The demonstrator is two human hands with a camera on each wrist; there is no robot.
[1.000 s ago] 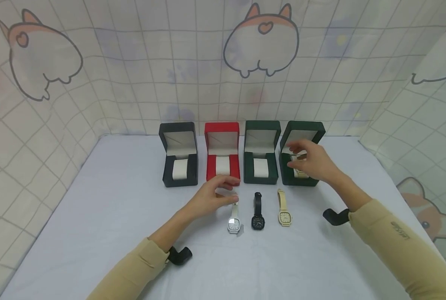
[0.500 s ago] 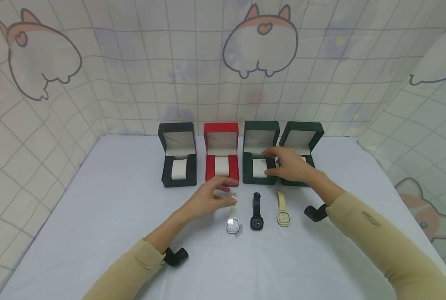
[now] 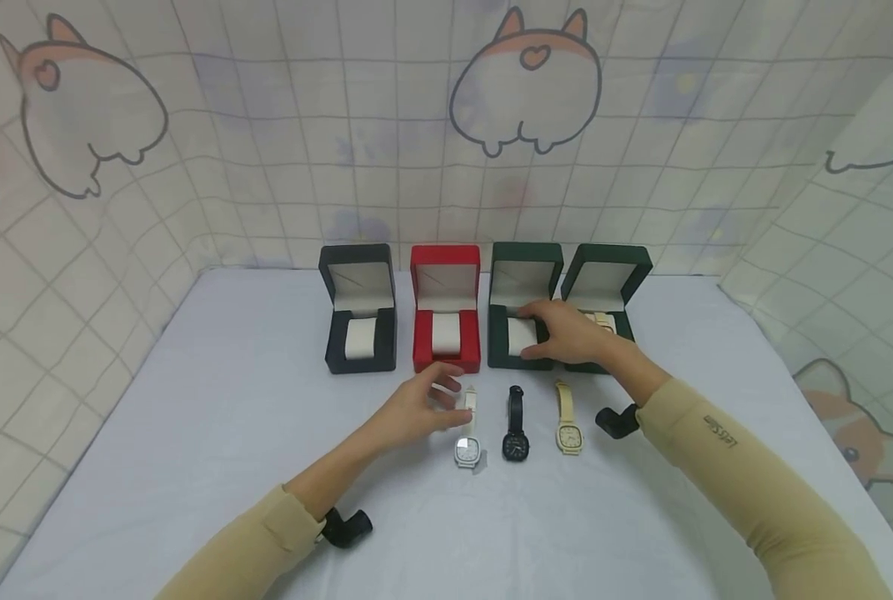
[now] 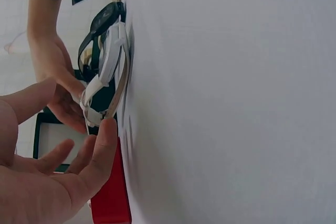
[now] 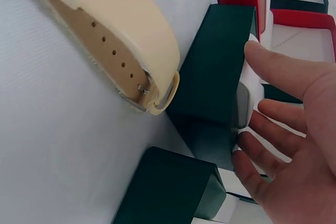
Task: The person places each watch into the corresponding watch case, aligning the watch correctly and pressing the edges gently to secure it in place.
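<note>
My right hand (image 3: 566, 332) is at the left one of two dark green watch boxes (image 3: 499, 346). Its thumb and fingers span the white cushion (image 5: 253, 80) inside, at opposite ends of it. Beside the strap of a white watch (image 3: 468, 450), my left hand (image 3: 413, 408) hovers with fingers spread and loosely bent. In the left wrist view a fingertip appears close to that watch's (image 4: 110, 56) buckle; whether it touches cannot be told. A black watch (image 3: 516, 446) and a cream-gold watch (image 3: 569, 437) lie to its right.
Left of the green pair stand an open red box (image 3: 422, 360) and an open black box (image 3: 338, 364), each with a white cushion. The right green box (image 3: 626, 325) holds a gold watch (image 3: 604, 322). A white cloth covers the table (image 3: 213, 467); a patterned curtain (image 3: 386, 125) hangs behind.
My right hand has moved left from the right green box to the neighbouring green box and come down onto its cushion. My left hand has shifted slightly toward me beside the white watch.
</note>
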